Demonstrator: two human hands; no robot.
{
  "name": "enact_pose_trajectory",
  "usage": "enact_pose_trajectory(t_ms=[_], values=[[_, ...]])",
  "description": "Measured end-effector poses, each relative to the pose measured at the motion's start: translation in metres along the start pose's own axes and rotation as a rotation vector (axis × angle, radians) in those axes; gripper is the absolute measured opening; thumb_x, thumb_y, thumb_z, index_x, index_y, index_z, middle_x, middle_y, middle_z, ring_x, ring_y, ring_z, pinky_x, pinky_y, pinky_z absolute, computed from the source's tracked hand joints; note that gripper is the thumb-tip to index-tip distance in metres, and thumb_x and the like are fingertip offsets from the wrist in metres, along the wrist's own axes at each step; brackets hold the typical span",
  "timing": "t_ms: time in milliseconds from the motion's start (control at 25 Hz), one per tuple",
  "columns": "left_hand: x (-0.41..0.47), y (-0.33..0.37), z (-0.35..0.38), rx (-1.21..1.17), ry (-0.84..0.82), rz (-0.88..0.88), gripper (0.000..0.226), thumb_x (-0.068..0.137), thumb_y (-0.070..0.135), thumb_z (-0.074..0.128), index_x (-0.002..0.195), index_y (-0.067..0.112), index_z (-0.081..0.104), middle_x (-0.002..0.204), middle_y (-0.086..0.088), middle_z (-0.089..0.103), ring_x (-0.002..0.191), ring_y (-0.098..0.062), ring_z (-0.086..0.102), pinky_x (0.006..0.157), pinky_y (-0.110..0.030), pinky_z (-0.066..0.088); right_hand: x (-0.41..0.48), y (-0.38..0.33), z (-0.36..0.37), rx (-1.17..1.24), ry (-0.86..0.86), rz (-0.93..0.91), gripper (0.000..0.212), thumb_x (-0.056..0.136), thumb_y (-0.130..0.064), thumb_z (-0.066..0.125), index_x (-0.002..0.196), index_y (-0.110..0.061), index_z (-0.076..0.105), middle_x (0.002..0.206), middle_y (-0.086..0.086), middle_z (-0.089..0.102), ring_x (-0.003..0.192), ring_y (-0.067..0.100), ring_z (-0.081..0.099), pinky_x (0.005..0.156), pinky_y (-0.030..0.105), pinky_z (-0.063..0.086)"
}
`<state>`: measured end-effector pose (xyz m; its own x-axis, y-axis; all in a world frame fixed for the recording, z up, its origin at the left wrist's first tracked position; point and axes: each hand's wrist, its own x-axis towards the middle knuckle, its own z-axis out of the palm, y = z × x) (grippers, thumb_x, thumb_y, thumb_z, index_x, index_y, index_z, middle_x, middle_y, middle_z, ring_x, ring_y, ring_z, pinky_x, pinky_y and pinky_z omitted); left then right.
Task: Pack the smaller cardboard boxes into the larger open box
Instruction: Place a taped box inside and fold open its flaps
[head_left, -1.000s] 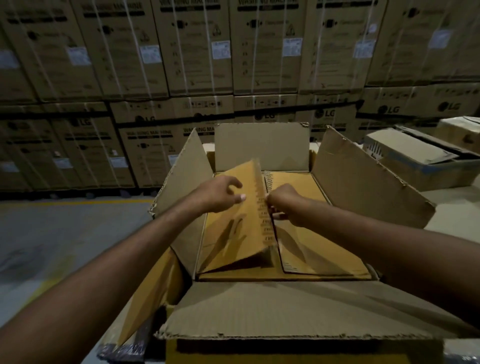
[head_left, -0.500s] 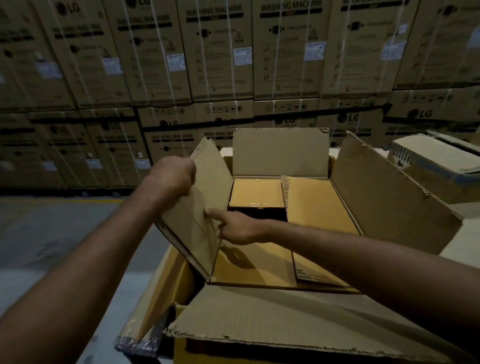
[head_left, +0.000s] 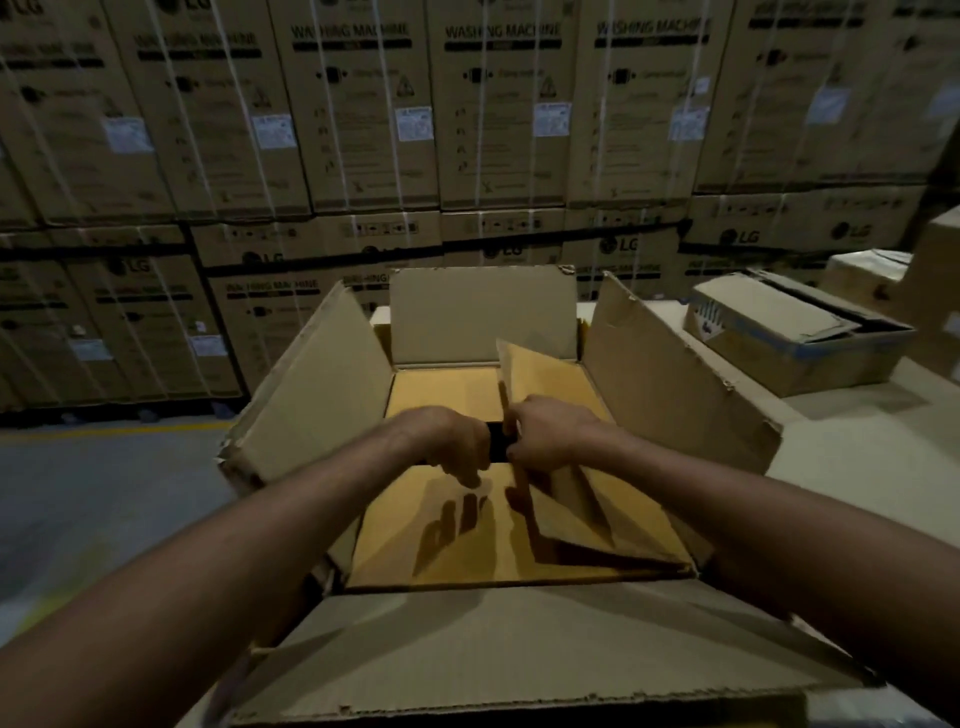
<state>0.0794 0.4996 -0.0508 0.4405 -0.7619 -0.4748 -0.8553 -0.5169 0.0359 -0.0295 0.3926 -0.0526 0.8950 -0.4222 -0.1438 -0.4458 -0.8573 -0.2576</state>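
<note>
Head view: the smaller box (head_left: 441, 540), yellowish cardboard, is seen lying inside the larger open box (head_left: 675, 374), filling most of its floor. One flap (head_left: 535, 374) of the smaller box is held raised on the right side, its edge gripped by the curled fingers of the right hand (head_left: 550, 434). The left hand (head_left: 447, 441) is held just above the near flap, fingers bent loosely downward, nothing held. Another box (head_left: 789, 332) is seen to the right, and stacked washing machine cartons (head_left: 498, 114) behind.
</note>
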Motion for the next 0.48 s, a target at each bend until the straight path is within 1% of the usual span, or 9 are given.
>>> enact_pose_trajectory(t_ms=[80, 160, 200, 240, 280, 320, 360, 440, 480], values=[[0.007, 0.026, -0.005, -0.093, 0.009, 0.177, 0.056, 0.098, 0.013, 0.062, 0.149, 0.029, 0.046, 0.142, 0.008, 0.053, 0.127, -0.018, 0.052, 0.108, -0.043, 0.046, -0.008, 0.010, -0.034, 0.045, 0.143, 0.016, 0.016, 0.091, -0.030, 0.069, 0.105, -0.023, 0.068, 0.098, -0.003, 0.068, 0.088, 0.016, 0.068, 0.078, 0.037, 0.062], [0.009, 0.055, -0.013, -0.251, 0.064, 0.306, 0.061, 0.097, 0.009, 0.060, 0.152, 0.029, 0.041, 0.146, 0.003, 0.051, 0.134, -0.021, 0.048, 0.115, -0.048, 0.040, -0.022, 0.027, -0.065, -0.013, 0.253, 0.076, 0.014, 0.091, -0.024, 0.070, 0.103, -0.019, 0.070, 0.097, -0.001, 0.069, 0.087, 0.016, 0.068, 0.077, 0.035, 0.062], [0.009, 0.069, -0.017, -0.340, 0.082, 0.368, 0.064, 0.096, 0.007, 0.060, 0.153, 0.030, 0.039, 0.147, 0.002, 0.050, 0.135, -0.020, 0.046, 0.116, -0.049, 0.038, -0.030, 0.038, -0.075, -0.086, 0.295, 0.116, 0.012, 0.091, -0.023, 0.070, 0.100, -0.016, 0.068, 0.102, 0.001, 0.068, 0.090, 0.017, 0.066, 0.078, 0.035, 0.061], [0.009, 0.084, -0.019, -0.411, 0.078, 0.433, 0.067, 0.097, 0.006, 0.059, 0.155, 0.030, 0.035, 0.151, 0.001, 0.047, 0.137, -0.018, 0.043, 0.118, -0.049, 0.036, -0.039, 0.049, -0.081, -0.201, 0.332, 0.158, 0.010, 0.092, -0.022, 0.069, 0.098, -0.015, 0.065, 0.111, 0.003, 0.066, 0.100, 0.020, 0.063, 0.082, 0.037, 0.057], [0.009, 0.098, -0.018, -0.441, 0.058, 0.483, 0.070, 0.098, 0.005, 0.057, 0.158, 0.029, 0.029, 0.155, 0.000, 0.042, 0.140, -0.017, 0.039, 0.120, -0.048, 0.032, -0.046, 0.060, -0.082, -0.342, 0.366, 0.197, 0.009, 0.092, -0.021, 0.068, 0.098, -0.017, 0.062, 0.122, 0.005, 0.060, 0.113, 0.024, 0.057, 0.091, 0.042, 0.051], [0.009, 0.112, -0.014, -0.425, 0.029, 0.515, 0.074, 0.100, 0.006, 0.056, 0.160, 0.030, 0.021, 0.162, -0.001, 0.033, 0.146, -0.019, 0.033, 0.122, -0.048, 0.028, -0.051, 0.072, -0.082, -0.474, 0.375, 0.245, 0.012, 0.093, -0.022, 0.066, 0.104, -0.020, 0.063, 0.133, 0.008, 0.055, 0.123, 0.028, 0.049, 0.099, 0.046, 0.046], [0.009, 0.124, -0.009, -0.377, -0.004, 0.523, 0.079, 0.101, 0.007, 0.055, 0.162, 0.033, 0.013, 0.167, 0.000, 0.022, 0.152, -0.022, 0.024, 0.124, -0.049, 0.024, -0.055, 0.081, -0.081, -0.569, 0.360, 0.285, 0.016, 0.094, -0.023, 0.065, 0.110, -0.022, 0.065, 0.138, 0.009, 0.052, 0.128, 0.030, 0.045, 0.104, 0.048, 0.041], [0.010, 0.141, 0.002, -0.295, -0.081, 0.532, 0.088, 0.101, 0.009, 0.055, 0.162, 0.039, 0.000, 0.171, 0.004, 0.006, 0.157, -0.024, 0.009, 0.126, -0.050, 0.017, -0.058, 0.091, -0.077, -0.652, 0.323, 0.316, 0.023, 0.094, -0.026, 0.065, 0.117, -0.023, 0.065, 0.138, 0.009, 0.054, 0.129, 0.030, 0.044, 0.107, 0.047, 0.039], [0.011, 0.143, 0.004, -0.290, -0.098, 0.531, 0.090, 0.100, 0.009, 0.057, 0.161, 0.041, -0.001, 0.171, 0.004, 0.005, 0.157, -0.024, 0.007, 0.125, -0.051, 0.016, -0.056, 0.092, -0.074, -0.675, 0.332, 0.296, 0.025, 0.094, -0.027, 0.066, 0.119, -0.022, 0.065, 0.135, 0.009, 0.056, 0.127, 0.029, 0.046, 0.107, 0.046, 0.040]])
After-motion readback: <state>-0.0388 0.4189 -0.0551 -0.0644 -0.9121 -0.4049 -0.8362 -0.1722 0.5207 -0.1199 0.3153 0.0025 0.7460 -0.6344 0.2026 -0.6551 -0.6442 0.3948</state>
